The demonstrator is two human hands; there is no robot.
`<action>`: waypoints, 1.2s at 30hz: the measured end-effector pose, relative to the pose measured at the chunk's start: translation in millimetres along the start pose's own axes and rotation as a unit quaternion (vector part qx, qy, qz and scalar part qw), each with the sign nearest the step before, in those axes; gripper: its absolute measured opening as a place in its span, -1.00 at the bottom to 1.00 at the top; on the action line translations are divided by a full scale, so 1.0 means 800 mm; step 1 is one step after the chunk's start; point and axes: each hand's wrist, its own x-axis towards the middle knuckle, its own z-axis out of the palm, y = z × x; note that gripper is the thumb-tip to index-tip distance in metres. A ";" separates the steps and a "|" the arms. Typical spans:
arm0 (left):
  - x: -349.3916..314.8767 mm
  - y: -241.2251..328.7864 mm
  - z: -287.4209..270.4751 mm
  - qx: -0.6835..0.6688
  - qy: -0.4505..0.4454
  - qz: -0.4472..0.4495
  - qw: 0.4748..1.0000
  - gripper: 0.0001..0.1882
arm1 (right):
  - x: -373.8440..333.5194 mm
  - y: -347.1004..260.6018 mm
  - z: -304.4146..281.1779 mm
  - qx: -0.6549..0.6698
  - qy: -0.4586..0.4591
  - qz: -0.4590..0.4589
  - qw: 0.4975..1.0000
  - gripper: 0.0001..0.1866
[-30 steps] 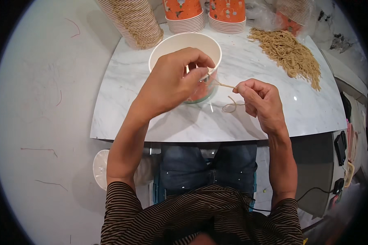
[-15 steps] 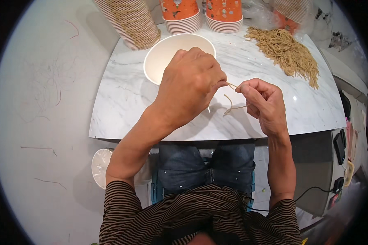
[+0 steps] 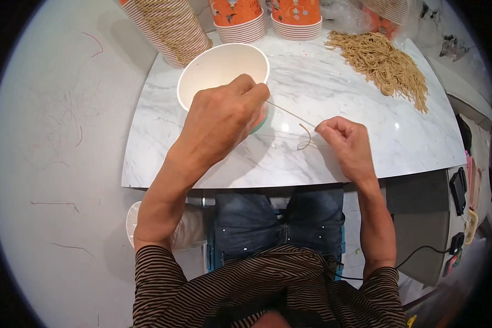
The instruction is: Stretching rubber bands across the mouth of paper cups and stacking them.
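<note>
A thin tan string (image 3: 292,113) runs straight between my two hands above the marble table. My right hand (image 3: 347,145) pinches it between thumb and fingertips, and its loose end curls below the fingers. My left hand (image 3: 218,117) is closed at the string's other end, its back turned up. Behind and partly under that hand is a large white paper bucket (image 3: 202,68), tipped with its mouth toward the far left. A bit of its orange and green outside shows by the left fingers. Whether the left hand also grips the bucket is hidden.
A pile of tan strings (image 3: 385,63) lies at the far right of the table (image 3: 202,169). Along the back stand a leaning stack of buckets (image 3: 172,33) with strings along it and two orange bucket stacks (image 3: 239,24). A lined bin (image 3: 188,227) stands below the left edge.
My left hand and the bucket have moved left. My right hand has shifted slightly down, and the string between the hands is now longer and drawn straight.
</note>
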 end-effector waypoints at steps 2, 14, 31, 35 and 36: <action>-0.001 -0.002 0.005 -0.007 -0.026 -0.010 1.000 -0.72 | 0.001 0.007 0.010 -0.092 -0.036 -0.001 0.995 -0.77; -0.007 -0.007 -0.009 -0.244 -0.011 -0.128 0.961 -0.59 | 0.011 -0.056 0.046 -0.014 -0.120 0.008 0.993 -0.55; -0.013 0.006 -0.028 -0.343 -0.035 -0.184 0.921 -0.56 | 0.030 -0.057 0.090 0.363 -0.121 0.057 0.922 -0.78; -0.017 0.006 -0.026 -0.351 -0.021 -0.170 0.921 -0.56 | 0.025 -0.069 0.096 0.377 -0.112 0.080 0.916 -0.79; -0.018 0.005 -0.026 -0.348 -0.016 -0.166 0.923 -0.56 | 0.023 -0.072 0.097 0.368 -0.118 0.094 0.918 -0.79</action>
